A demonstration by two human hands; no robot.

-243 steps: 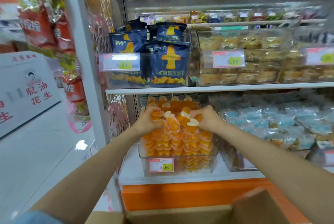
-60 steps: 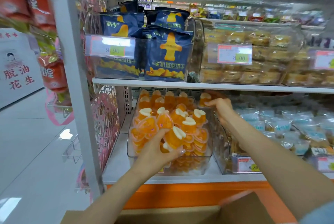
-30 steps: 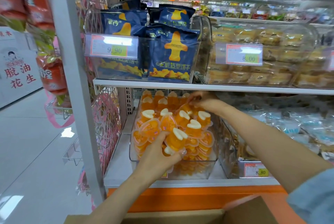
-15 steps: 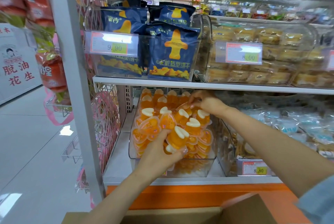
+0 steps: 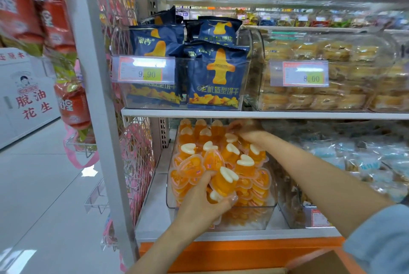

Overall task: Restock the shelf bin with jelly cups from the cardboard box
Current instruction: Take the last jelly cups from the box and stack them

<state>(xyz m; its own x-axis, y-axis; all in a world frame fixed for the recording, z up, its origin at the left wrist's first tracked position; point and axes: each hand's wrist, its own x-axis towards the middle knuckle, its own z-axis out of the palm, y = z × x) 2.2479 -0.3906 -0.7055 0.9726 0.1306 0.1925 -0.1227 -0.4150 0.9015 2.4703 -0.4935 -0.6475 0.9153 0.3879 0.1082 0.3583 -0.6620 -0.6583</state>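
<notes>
A clear plastic shelf bin on the lower shelf is heaped with orange jelly cups that carry white heart shapes. My left hand is at the bin's front, its fingers curled round one jelly cup at the top of the pile. My right hand reaches deep under the upper shelf to the back right of the bin and rests on jelly cups there; its fingertips are hidden. A corner of the cardboard box shows at the bottom right.
The upper shelf board hangs close over the bin. Above it stand bins of blue biscuit bags and wrapped cakes. Pale blue packets fill the neighbouring bin. A white upright post and wire mesh bound the left.
My right hand has shifted slightly among the cups at the back of the bin. My left hand keeps its hold on the front jelly cup.
</notes>
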